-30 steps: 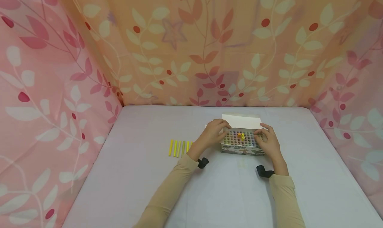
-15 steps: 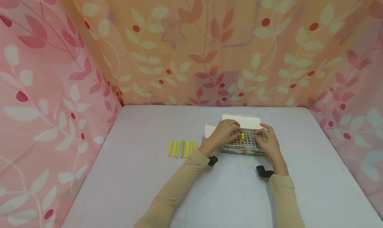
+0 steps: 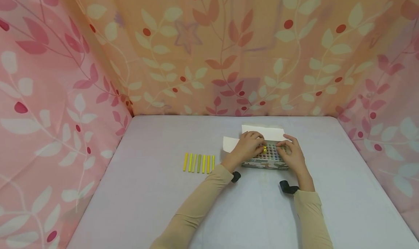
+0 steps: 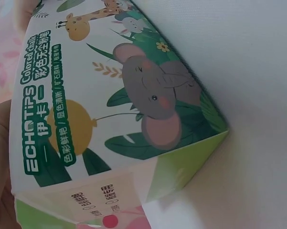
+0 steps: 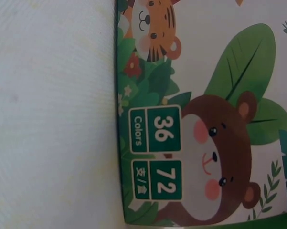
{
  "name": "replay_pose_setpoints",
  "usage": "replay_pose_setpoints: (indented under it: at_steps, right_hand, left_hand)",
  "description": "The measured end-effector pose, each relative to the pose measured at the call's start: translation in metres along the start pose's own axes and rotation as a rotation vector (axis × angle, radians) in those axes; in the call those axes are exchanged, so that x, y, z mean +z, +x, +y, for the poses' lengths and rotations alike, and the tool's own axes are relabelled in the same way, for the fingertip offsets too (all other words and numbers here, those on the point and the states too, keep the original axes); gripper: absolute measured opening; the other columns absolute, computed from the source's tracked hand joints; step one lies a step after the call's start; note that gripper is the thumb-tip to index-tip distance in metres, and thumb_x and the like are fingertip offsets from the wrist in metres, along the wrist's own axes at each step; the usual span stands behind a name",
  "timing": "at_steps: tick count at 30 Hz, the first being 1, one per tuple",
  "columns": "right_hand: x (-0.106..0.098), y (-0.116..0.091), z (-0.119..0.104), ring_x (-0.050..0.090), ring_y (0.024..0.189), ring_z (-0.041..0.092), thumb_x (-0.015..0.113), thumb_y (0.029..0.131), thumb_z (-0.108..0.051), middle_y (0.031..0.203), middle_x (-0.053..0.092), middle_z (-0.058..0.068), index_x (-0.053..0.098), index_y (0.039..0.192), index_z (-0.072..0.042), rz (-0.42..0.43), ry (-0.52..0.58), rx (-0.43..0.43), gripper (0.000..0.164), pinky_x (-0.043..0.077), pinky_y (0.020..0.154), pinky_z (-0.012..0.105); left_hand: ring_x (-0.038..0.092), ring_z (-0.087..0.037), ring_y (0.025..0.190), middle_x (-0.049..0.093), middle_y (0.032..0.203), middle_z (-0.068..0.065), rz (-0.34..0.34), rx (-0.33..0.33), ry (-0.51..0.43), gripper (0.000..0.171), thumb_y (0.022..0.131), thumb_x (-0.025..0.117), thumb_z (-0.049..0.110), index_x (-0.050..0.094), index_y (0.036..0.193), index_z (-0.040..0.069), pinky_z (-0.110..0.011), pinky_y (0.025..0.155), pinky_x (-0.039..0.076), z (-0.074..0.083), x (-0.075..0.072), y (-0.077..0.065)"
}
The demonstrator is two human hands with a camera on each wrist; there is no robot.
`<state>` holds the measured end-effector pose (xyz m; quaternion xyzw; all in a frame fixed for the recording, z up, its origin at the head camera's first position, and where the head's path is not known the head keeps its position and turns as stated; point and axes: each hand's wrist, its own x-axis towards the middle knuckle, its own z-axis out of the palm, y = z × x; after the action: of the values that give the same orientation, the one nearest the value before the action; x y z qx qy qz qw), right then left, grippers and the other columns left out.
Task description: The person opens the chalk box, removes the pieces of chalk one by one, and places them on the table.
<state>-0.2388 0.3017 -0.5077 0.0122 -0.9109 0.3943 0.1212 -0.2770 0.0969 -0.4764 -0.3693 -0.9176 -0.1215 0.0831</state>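
In the head view, left hand [image 3: 247, 146] hovers over the open chalk box [image 3: 265, 164], far and right (pinching something, can't tell), right hand [image 3: 292, 155] gripping its right end, seemingly bracing; left wrist, printed elephant [image 4: 150, 88]; right wrist, printed bear [image 5: 207, 162].

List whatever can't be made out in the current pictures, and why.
Head view: whether the left hand pinches anything; its own fingers hide this.
Head view: the chalk box, left part of its open top, covered by that hand.
Head view: whether the right hand grips the box; too small.
Right wrist view: the rest of the box, cut off by the right edge.
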Motion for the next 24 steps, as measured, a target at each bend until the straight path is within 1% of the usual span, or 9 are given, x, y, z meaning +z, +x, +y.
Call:
replay_pose_setpoints:
  at_steps: [8,14,19,24]
  right_hand:
    - [-0.001,-0.001,-0.003,0.032,0.129,0.045,0.062,0.087,-0.015,0.140,0.035,0.017,0.063,0.095,-0.002,-0.003,0.005,0.002,0.015,0.023,0.101,0.063]
    - [0.000,-0.002,-0.002,0.033,0.128,0.044,0.063,0.086,-0.013,0.139,0.037,0.018,0.063,0.094,-0.002,0.007,0.002,-0.014,0.014,0.024,0.100,0.063]
    - [-0.001,-0.002,-0.003,0.034,0.127,0.044,0.064,0.085,-0.011,0.138,0.038,0.019,0.064,0.093,-0.001,0.006,0.007,-0.025,0.013,0.025,0.099,0.063]
    - [-0.002,-0.002,-0.005,0.033,0.128,0.044,0.063,0.086,-0.012,0.139,0.037,0.018,0.063,0.094,-0.002,-0.004,0.000,-0.006,0.014,0.024,0.099,0.064]
  left_hand:
    - [0.041,-0.012,0.125,0.054,0.122,0.011,0.016,-0.013,0.040,0.017,0.094,0.053,0.037,0.065,0.104,0.031,-0.043,0.109,0.028,0.003,0.000,0.000]
    - [0.042,-0.011,0.123,0.053,0.122,0.012,0.036,-0.025,0.030,0.016,0.095,0.051,0.035,0.064,0.102,0.031,-0.042,0.109,0.029,0.005,0.002,-0.002]
    - [0.043,-0.011,0.122,0.055,0.120,0.011,0.066,-0.037,-0.010,0.017,0.096,0.048,0.035,0.062,0.104,0.028,-0.042,0.108,0.029,0.006,0.000,-0.003]
    - [0.045,-0.010,0.121,0.057,0.118,0.010,0.128,-0.033,-0.074,0.017,0.096,0.048,0.032,0.061,0.105,0.025,-0.040,0.108,0.030,0.008,-0.012,-0.001]
